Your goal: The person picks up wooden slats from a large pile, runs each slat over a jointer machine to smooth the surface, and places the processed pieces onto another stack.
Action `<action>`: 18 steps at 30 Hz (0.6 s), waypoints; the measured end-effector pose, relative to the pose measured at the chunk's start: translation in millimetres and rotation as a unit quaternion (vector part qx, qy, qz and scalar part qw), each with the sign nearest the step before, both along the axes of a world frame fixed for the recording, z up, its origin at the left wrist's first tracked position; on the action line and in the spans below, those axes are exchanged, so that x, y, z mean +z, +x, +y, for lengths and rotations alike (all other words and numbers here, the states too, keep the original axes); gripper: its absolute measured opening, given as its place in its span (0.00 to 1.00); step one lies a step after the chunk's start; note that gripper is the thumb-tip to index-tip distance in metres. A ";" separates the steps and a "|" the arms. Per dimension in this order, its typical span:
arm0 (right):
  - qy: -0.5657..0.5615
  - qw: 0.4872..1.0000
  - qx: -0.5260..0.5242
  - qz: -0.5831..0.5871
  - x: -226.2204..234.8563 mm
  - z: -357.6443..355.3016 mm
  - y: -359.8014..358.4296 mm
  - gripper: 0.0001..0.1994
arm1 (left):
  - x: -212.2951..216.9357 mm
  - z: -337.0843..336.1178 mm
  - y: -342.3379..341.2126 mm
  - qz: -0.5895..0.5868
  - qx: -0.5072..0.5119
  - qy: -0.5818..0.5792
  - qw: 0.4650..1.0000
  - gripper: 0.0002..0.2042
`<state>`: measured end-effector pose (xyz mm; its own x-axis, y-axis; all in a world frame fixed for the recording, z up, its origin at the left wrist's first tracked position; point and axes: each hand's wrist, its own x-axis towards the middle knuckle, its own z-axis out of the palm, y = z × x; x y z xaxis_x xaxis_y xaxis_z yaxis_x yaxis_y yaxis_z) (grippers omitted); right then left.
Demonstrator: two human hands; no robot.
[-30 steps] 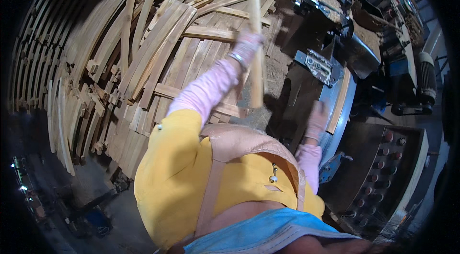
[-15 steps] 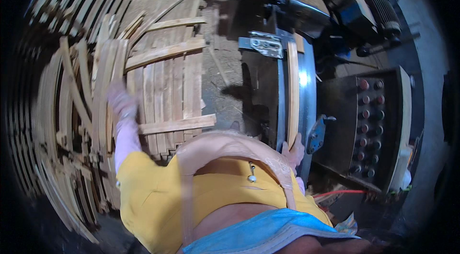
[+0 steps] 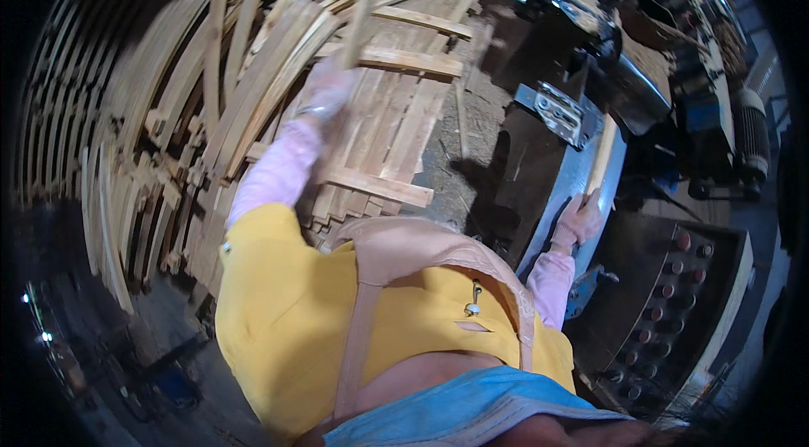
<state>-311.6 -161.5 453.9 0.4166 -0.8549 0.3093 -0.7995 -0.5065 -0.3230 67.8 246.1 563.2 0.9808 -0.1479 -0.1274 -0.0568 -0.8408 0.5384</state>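
My left hand (image 3: 329,89), gloved and blurred by motion, is closed round the lower end of a pale wood strip (image 3: 366,9) that stands up from it above the stacked boards (image 3: 375,123). My right hand (image 3: 578,219) grips the near end of another wood strip (image 3: 602,152). That strip lies lengthwise on the metal bed (image 3: 552,186) of a woodworking machine, its far end passing in beside the machine head (image 3: 560,112).
Piles of loose wood strips (image 3: 160,93) lie at the left. Crosswise battens (image 3: 379,186) rest on the stacked boards. A control panel (image 3: 657,312) with red and dark buttons stands at the right, beyond a blue bracket (image 3: 581,291). Sawdust (image 3: 472,118) covers the floor between stack and machine.
My left hand has come up from the pile with a wood strip. My right hand has moved forward along the machine bed, and its strip reaches further into the machine. The view has turned left.
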 end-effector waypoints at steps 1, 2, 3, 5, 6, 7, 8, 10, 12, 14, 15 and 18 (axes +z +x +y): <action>0.061 0.997 0.013 -0.038 10.0 -1.4 32.3 0.24 | -28.1 -9.0 -8.3 -0.011 0.032 -0.137 0.990 0.18; 0.215 0.957 0.100 -0.165 32.3 27.1 70.8 0.23 | -26.4 -36.5 -21.5 0.009 0.004 -0.297 0.955 0.15; 0.361 0.871 0.179 -0.281 50.3 69.0 106.0 0.21 | -22.9 -64.6 -35.0 0.042 -0.025 -0.449 0.892 0.13; 0.391 0.813 0.350 -0.253 17.2 112.9 141.9 0.20 | -13.0 -128.2 -62.1 0.098 -0.010 -0.531 0.841 0.14; 0.454 0.764 0.394 -0.236 17.5 141.8 159.4 0.20 | -36.4 -149.1 -61.1 0.122 -0.020 -0.519 0.846 0.20; 0.603 0.680 0.355 -0.220 54.5 171.0 170.6 0.21 | -66.0 -153.2 -53.9 0.066 -0.098 -0.476 0.871 0.30; 0.597 0.702 0.307 -0.240 64.8 168.4 163.1 0.22 | -54.5 -147.0 -51.6 0.039 -0.133 -0.389 0.911 0.34; 0.561 0.742 0.227 -0.288 77.6 157.4 136.5 0.23 | -31.9 -102.0 -23.8 0.081 -0.096 -0.233 0.964 0.42; 0.534 0.787 0.156 -0.268 72.4 118.8 84.2 0.24 | -53.7 -20.9 12.5 -0.135 -0.006 -0.085 0.987 0.43; 0.407 0.885 0.066 -0.217 65.7 93.3 8.4 0.23 | -58.1 80.5 64.0 -0.068 0.053 0.002 0.996 0.49; 0.422 0.894 -0.011 -0.149 94.5 101.8 -13.2 0.23 | -58.6 121.4 66.0 -0.073 0.118 0.150 0.979 0.52; 0.123 0.985 -0.044 0.111 44.8 102.8 -116.8 0.24 | -57.7 210.0 64.0 -0.010 0.151 0.281 0.948 0.51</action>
